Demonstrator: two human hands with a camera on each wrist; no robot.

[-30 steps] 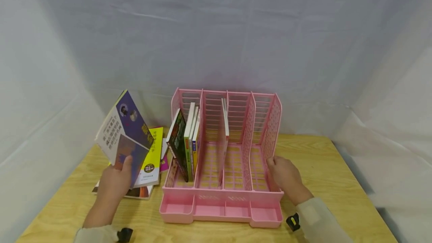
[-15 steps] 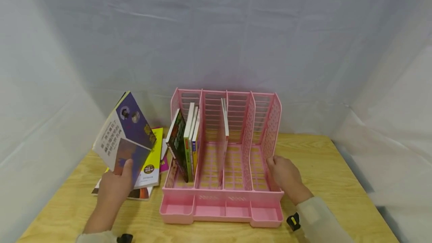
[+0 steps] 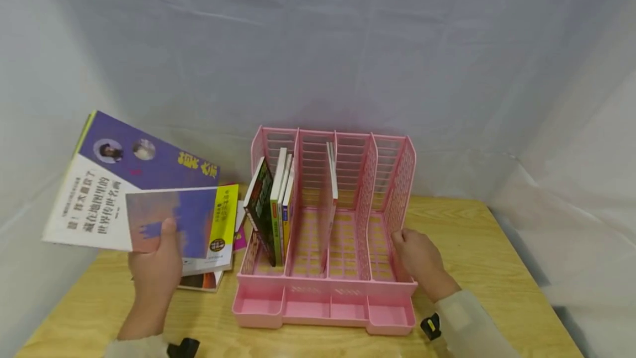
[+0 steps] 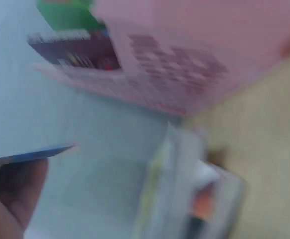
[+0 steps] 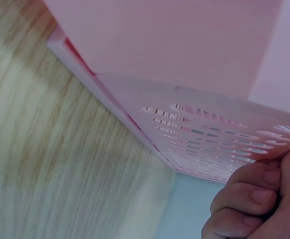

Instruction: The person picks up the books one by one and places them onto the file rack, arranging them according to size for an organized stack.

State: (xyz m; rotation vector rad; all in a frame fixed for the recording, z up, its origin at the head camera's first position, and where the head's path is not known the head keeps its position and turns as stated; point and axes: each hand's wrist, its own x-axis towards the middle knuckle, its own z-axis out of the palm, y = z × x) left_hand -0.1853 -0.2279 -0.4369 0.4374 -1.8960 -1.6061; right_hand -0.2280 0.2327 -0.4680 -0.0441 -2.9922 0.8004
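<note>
My left hand (image 3: 156, 269) grips a book (image 3: 164, 167) with a purple and white cover by its lower edge, thumb on the front. The book is held up, its cover turned toward the head camera, partly in front of a pile of books. In the blurred left wrist view only the book's thin edge (image 4: 35, 154) shows. My right hand (image 3: 419, 261) holds the right side wall of a pink desk file rack (image 3: 325, 286) near its front. The right wrist view shows curled fingers (image 5: 249, 196) at the perforated wall (image 5: 204, 134).
Several books (image 3: 278, 209) stand in the rack's leftmost slot, the outer one leaning. Thin books (image 3: 332, 181) stand upright near the middle. A yellow and white book (image 3: 223, 225) tops the pile on the wooden table (image 3: 477, 269), left of the rack. White curtains (image 3: 318, 43) surround the table.
My left hand has moved slightly left, and the purple and white book has swung left and turned to show more of its front. My right hand has stayed on the rack.
</note>
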